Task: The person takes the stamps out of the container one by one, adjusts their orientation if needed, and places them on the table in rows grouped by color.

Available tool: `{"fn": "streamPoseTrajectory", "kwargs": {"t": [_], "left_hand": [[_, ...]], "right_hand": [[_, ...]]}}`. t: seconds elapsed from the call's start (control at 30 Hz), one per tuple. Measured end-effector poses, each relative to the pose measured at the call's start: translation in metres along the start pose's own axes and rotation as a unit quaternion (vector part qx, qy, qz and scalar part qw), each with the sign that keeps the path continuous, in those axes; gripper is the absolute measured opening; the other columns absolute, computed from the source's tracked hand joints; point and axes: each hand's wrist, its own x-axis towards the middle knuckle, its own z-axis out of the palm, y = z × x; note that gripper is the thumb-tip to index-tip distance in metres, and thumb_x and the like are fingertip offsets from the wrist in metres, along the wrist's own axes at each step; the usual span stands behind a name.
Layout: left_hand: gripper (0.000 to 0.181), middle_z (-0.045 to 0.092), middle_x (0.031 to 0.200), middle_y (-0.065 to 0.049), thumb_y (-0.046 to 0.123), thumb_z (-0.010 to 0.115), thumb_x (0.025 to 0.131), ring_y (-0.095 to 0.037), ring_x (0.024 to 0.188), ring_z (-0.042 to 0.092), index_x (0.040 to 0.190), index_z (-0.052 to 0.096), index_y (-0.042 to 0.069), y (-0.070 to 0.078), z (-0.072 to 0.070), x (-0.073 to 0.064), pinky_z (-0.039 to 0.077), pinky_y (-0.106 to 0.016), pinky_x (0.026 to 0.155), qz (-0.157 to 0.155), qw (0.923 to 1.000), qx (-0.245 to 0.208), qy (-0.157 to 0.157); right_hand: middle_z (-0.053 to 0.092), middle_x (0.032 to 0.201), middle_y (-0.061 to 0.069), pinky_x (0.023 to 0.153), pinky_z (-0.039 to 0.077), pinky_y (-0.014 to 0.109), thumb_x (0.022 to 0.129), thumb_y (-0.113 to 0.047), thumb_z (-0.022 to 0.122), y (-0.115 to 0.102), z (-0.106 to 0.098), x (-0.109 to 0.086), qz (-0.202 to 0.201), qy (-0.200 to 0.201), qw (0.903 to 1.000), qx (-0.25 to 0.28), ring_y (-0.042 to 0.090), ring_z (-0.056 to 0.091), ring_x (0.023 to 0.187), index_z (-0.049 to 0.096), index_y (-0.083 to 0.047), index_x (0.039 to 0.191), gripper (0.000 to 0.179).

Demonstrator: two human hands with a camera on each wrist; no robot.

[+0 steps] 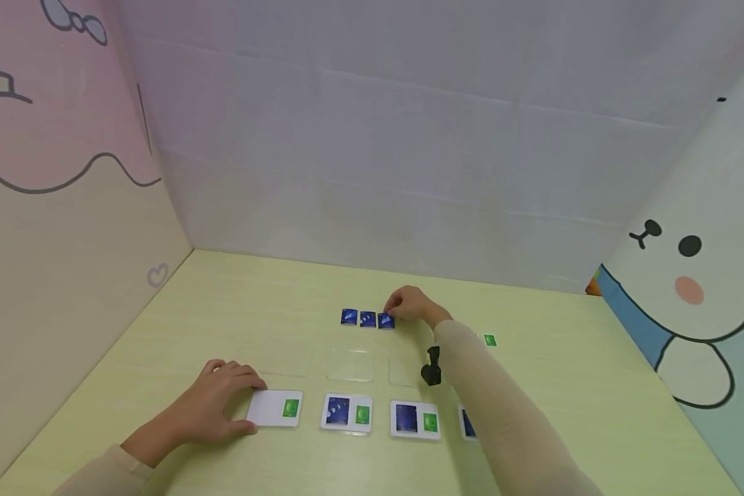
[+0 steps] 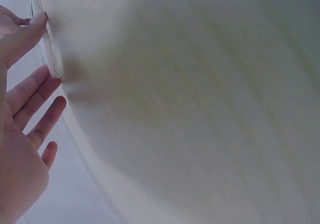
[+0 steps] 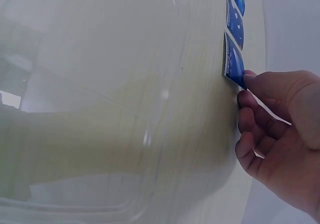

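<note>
My left hand (image 1: 223, 403) grips the left end of a white card (image 1: 268, 408) with a green picture at its right side, thumb and fingers at its edges. The left wrist view shows this card (image 2: 51, 54) nearly edge-on between thumb and fingers. At the back of the table, my right hand (image 1: 411, 304) pinches the corner of the rightmost small blue card (image 1: 386, 321). In the right wrist view, the thumb and forefinger meet at that corner of the blue card (image 3: 234, 61), and the other fingers curl in. Two similar blue cards (image 1: 368, 319) (image 1: 349, 317) lie in line to its left.
In the front row lie white cards with blue and green pictures (image 1: 347, 413) (image 1: 415, 419); another (image 1: 467, 424) is partly behind the right sleeve. Clear trays (image 1: 350, 365) stand behind them. A small green card (image 1: 490, 340) lies right of the forearm. Printed walls surround the table.
</note>
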Motion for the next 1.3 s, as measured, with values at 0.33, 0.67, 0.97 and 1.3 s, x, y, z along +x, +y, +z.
{"fn": "streamPoseTrajectory", "kwargs": {"t": [0.33, 0.67, 0.97, 1.3], "left_hand": [[0.047, 0.066, 0.104, 0.012, 0.043, 0.083, 0.064, -0.016, 0.101, 0.058, 0.103, 0.066, 0.024, -0.0012, 0.0007, 0.0012, 0.032, -0.047, 0.09, -0.003, 1.0, -0.003, -0.002], [0.047, 0.066, 0.106, 0.011, 0.041, 0.084, 0.064, -0.017, 0.102, 0.058, 0.103, 0.066, 0.023, 0.0003, -0.0003, 0.0023, 0.031, -0.048, 0.091, -0.007, 0.9999, -0.004, -0.007], [0.047, 0.066, 0.106, 0.01, 0.042, 0.083, 0.064, -0.018, 0.103, 0.059, 0.104, 0.066, 0.023, 0.0001, -0.0008, 0.0027, 0.032, -0.048, 0.091, -0.008, 0.9999, -0.004, -0.01], [0.048, 0.066, 0.106, 0.011, 0.043, 0.083, 0.064, -0.018, 0.103, 0.058, 0.104, 0.066, 0.024, -0.0008, -0.0004, 0.0026, 0.032, -0.048, 0.091, -0.007, 0.9999, -0.007, -0.01]], "right_hand": [[0.067, 0.089, 0.005, 0.07, 0.043, 0.021, 0.089, -0.01, 0.062, -0.0015, 0.0025, 0.0009, 0.018, 0.008, 0.9997, 0.017, 0.013, 0.053, 0.077, 0.072, -0.006, 0.097, 0.013], [0.068, 0.092, 0.006, 0.074, 0.044, 0.024, 0.088, -0.01, 0.062, 0.0002, 0.0023, 0.0002, 0.018, 0.014, 0.9997, 0.009, 0.014, 0.052, 0.08, 0.072, -0.006, 0.097, 0.014], [0.067, 0.089, 0.006, 0.071, 0.042, 0.022, 0.088, -0.01, 0.062, -0.0004, 0.0017, -0.0003, 0.018, 0.014, 0.9997, 0.006, 0.014, 0.052, 0.078, 0.072, -0.006, 0.096, 0.013], [0.068, 0.09, 0.007, 0.072, 0.045, 0.024, 0.088, -0.01, 0.062, 0.0002, 0.0013, -0.0025, 0.008, 0.017, 0.9998, -0.002, 0.014, 0.054, 0.079, 0.071, -0.005, 0.096, 0.013]]}}
